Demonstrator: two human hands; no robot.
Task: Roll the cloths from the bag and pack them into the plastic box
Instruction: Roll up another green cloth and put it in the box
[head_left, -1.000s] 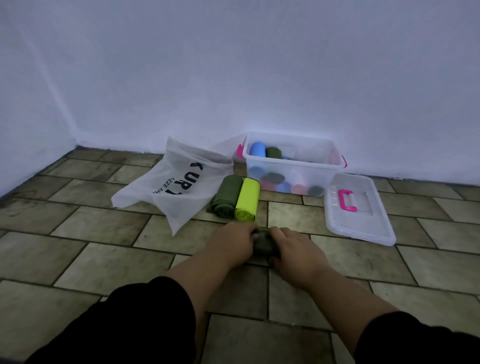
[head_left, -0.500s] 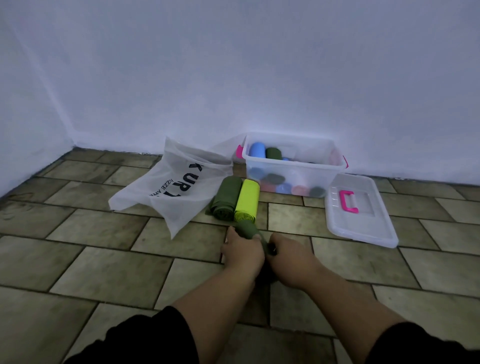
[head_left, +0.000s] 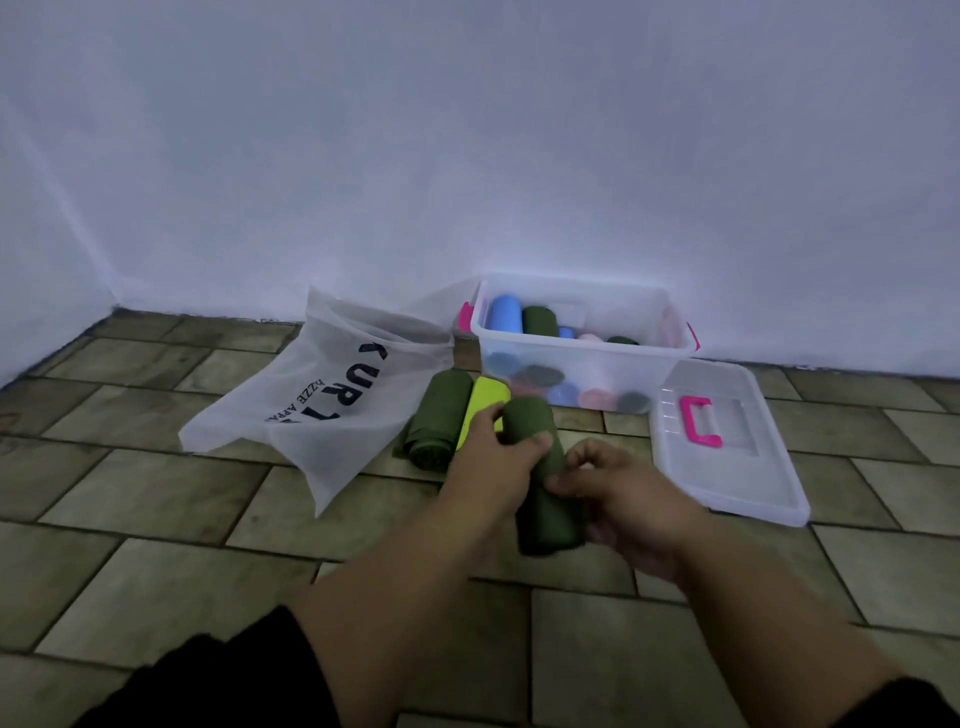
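- Two hands hold one dark green rolled cloth (head_left: 529, 422): the left hand (head_left: 485, 470) grips its far half, and the right hand (head_left: 626, 493) pinches its near half.
- The roll's long axis points away from the person, toward the open plastic box (head_left: 571, 344) just beyond; the left hand is nearer the box.

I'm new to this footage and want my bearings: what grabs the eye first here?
The left hand and right hand hold a dark green rolled cloth at centre. Behind, against the wall, the open plastic box holds blue, pink and green rolls, its lid lying on the floor to its right. A neon yellow roll lies on the floor near the white bag.
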